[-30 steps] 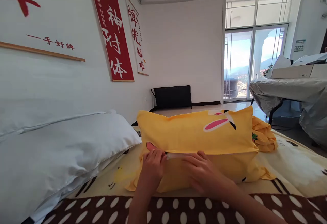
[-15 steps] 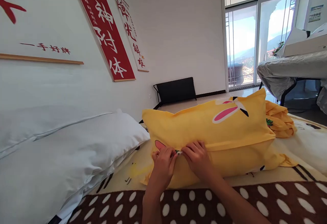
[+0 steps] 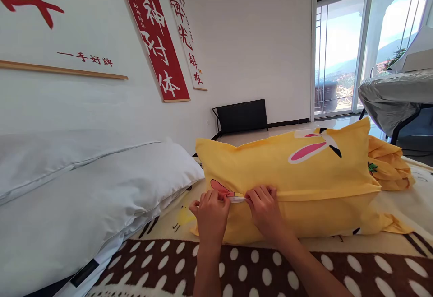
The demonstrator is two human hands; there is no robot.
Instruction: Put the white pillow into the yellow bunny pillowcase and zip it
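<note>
A plump pillow in a yellow pillowcase [image 3: 324, 168] with rabbit-ear prints lies on its side on the bed in front of me. Along its near face runs a seam, and a short white strip [image 3: 237, 199] shows there between my hands; it may be zipper tape or the inner pillow. My left hand [image 3: 212, 211] pinches the seam edge at the left end of the strip, below a pink ear print. At the strip's right end my right hand [image 3: 265, 206] grips the same edge with thumb and fingers. A zipper pull, if any, is hidden by my fingers.
White pillows [image 3: 101, 197] are stacked at the left against the wall. Crumpled yellow cloth [image 3: 389, 164] lies behind the pillow's right end. A brown blanket with white dots [image 3: 253, 270] covers the near bed. Farther off are a black bench-like piece [image 3: 241, 116] and a silver-covered table [image 3: 399, 89].
My hands stay on the seam but are slightly farther apart, and more of the white strip shows between them. The view has turned a little to the left.
</note>
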